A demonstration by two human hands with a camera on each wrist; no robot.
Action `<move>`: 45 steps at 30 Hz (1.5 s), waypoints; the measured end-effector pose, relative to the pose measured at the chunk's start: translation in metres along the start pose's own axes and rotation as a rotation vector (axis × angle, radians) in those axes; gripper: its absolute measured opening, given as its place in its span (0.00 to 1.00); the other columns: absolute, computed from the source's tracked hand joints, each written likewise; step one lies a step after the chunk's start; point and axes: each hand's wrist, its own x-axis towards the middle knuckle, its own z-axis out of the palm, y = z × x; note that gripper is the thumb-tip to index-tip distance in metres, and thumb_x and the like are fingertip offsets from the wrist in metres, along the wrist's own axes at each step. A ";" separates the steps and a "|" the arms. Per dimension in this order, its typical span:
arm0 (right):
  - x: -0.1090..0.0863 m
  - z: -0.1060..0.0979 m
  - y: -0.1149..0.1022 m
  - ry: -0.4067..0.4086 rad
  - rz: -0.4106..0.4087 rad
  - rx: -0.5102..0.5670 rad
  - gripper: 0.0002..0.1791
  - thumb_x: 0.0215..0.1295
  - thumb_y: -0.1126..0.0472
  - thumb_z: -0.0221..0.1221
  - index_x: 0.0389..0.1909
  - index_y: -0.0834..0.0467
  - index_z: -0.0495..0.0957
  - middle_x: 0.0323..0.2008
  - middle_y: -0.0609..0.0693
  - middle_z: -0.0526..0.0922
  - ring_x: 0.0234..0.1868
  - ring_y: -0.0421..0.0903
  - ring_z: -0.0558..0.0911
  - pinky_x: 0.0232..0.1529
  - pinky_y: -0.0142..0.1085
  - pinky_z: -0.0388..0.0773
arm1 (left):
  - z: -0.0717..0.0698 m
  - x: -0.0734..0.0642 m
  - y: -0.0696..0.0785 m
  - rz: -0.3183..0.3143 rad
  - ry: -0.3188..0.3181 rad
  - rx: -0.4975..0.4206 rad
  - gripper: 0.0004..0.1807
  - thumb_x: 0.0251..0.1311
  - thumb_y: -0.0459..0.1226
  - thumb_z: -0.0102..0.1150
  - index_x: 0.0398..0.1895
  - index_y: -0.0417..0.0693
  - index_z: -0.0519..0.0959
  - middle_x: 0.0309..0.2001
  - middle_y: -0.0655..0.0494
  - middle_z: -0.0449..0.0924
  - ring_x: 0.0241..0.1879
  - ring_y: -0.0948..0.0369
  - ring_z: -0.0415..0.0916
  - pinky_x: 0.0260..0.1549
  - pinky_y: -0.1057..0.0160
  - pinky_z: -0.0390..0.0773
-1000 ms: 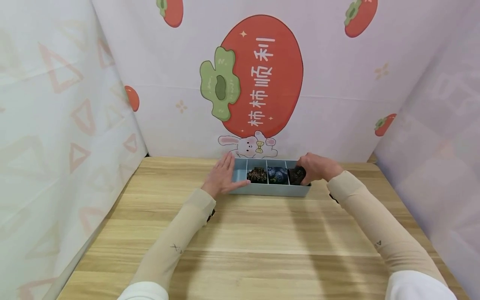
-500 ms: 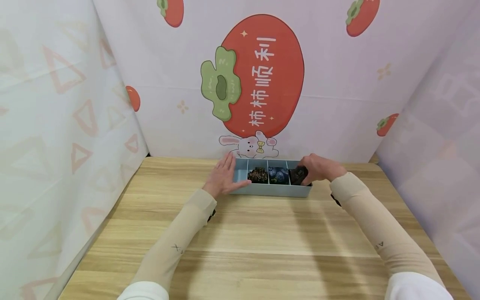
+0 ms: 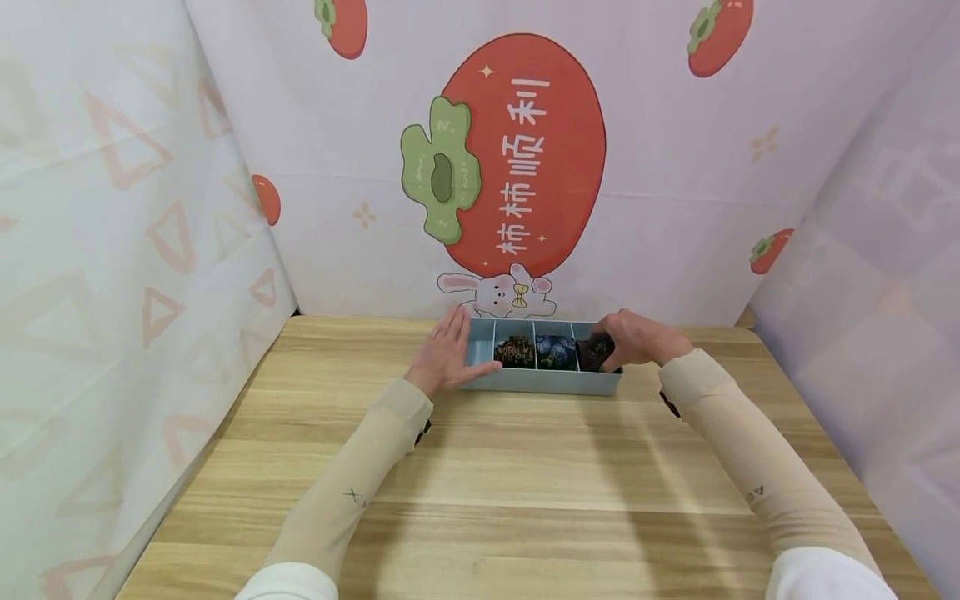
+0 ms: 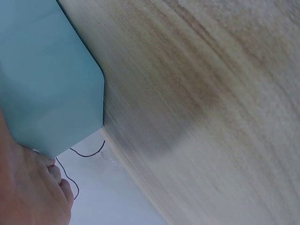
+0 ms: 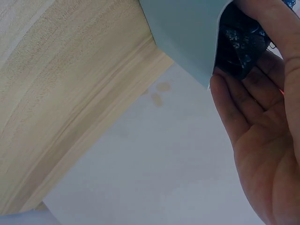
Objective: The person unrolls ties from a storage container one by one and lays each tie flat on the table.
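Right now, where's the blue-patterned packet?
In the head view, the blue-patterned packet lies in the divided tray, left of the gripped dark packet.

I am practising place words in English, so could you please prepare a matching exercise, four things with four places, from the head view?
Column one:
1. Left grip
2. Right grip
3. Blue-patterned packaging
4. Gold-marked packaging

Column two:
A. In the second compartment from the left
B. Holding a dark packet at the right end of the light blue box
C. In the third compartment from the left
D. Touching the left end of the box

Right pairs: 1-D, 2-B, 3-C, 4-A.
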 end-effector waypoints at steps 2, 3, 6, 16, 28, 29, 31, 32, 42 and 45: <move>-0.001 0.000 0.000 0.007 -0.007 0.000 0.31 0.57 0.57 0.78 0.59 0.67 0.83 0.52 0.61 0.87 0.39 0.45 0.84 0.44 0.43 0.88 | -0.001 -0.001 0.000 -0.001 -0.001 -0.001 0.63 0.67 0.75 0.43 0.85 0.34 0.44 0.87 0.39 0.41 0.87 0.46 0.37 0.86 0.48 0.46; -0.001 0.000 -0.001 0.010 -0.006 0.001 0.31 0.56 0.57 0.78 0.59 0.67 0.83 0.52 0.61 0.87 0.40 0.46 0.84 0.45 0.43 0.88 | -0.001 -0.001 0.001 0.000 -0.001 -0.001 0.63 0.67 0.75 0.43 0.85 0.34 0.45 0.86 0.39 0.41 0.87 0.46 0.38 0.86 0.48 0.46; -0.002 0.000 -0.001 0.015 -0.008 -0.001 0.31 0.56 0.57 0.78 0.59 0.67 0.83 0.52 0.61 0.87 0.39 0.45 0.84 0.44 0.43 0.88 | -0.001 -0.001 0.001 -0.001 -0.004 0.009 0.63 0.67 0.75 0.43 0.85 0.34 0.45 0.86 0.39 0.42 0.87 0.46 0.38 0.85 0.48 0.46; -0.004 -0.004 -0.003 0.037 -0.025 0.004 0.28 0.56 0.57 0.79 0.56 0.65 0.85 0.50 0.59 0.88 0.39 0.44 0.85 0.43 0.42 0.88 | -0.002 -0.001 0.003 -0.008 -0.016 0.024 0.63 0.66 0.76 0.41 0.85 0.35 0.44 0.87 0.39 0.42 0.87 0.46 0.38 0.85 0.48 0.47; -0.010 -0.014 -0.006 0.086 -0.041 -0.012 0.27 0.54 0.57 0.79 0.53 0.63 0.86 0.47 0.56 0.88 0.39 0.46 0.84 0.45 0.45 0.88 | 0.002 0.000 0.002 -0.013 -0.008 0.022 0.63 0.66 0.76 0.42 0.85 0.36 0.44 0.87 0.40 0.41 0.87 0.46 0.37 0.86 0.49 0.45; -0.010 -0.014 -0.006 0.088 -0.042 -0.011 0.26 0.54 0.57 0.79 0.53 0.63 0.86 0.46 0.56 0.88 0.40 0.46 0.84 0.45 0.45 0.88 | 0.002 0.001 0.001 -0.013 -0.006 0.023 0.63 0.66 0.76 0.42 0.85 0.36 0.44 0.87 0.40 0.41 0.87 0.46 0.37 0.86 0.49 0.45; -0.011 -0.015 -0.006 0.091 -0.044 -0.011 0.26 0.54 0.57 0.79 0.52 0.63 0.86 0.46 0.56 0.88 0.40 0.46 0.84 0.45 0.45 0.88 | 0.002 0.000 0.001 -0.014 -0.007 0.027 0.63 0.66 0.76 0.41 0.85 0.36 0.44 0.87 0.40 0.41 0.87 0.46 0.37 0.86 0.49 0.45; -0.011 -0.016 -0.007 0.092 -0.043 -0.011 0.25 0.54 0.57 0.79 0.51 0.63 0.87 0.46 0.56 0.88 0.40 0.46 0.84 0.45 0.45 0.88 | 0.001 0.000 0.001 -0.015 -0.009 0.030 0.63 0.66 0.76 0.41 0.85 0.36 0.44 0.87 0.40 0.41 0.87 0.46 0.37 0.86 0.49 0.45; -0.015 -0.027 -0.011 0.101 -0.040 -0.008 0.23 0.54 0.59 0.79 0.50 0.62 0.87 0.45 0.56 0.89 0.40 0.47 0.83 0.47 0.47 0.89 | 0.000 -0.001 0.002 -0.013 0.001 0.023 0.63 0.66 0.76 0.42 0.85 0.36 0.45 0.87 0.40 0.42 0.87 0.47 0.38 0.85 0.49 0.46; -0.016 -0.030 -0.011 0.101 -0.041 -0.013 0.24 0.54 0.58 0.79 0.50 0.62 0.87 0.45 0.55 0.89 0.40 0.47 0.84 0.47 0.47 0.88 | 0.001 0.000 0.001 -0.011 0.004 0.027 0.63 0.66 0.76 0.42 0.85 0.36 0.45 0.87 0.40 0.42 0.87 0.46 0.38 0.85 0.49 0.47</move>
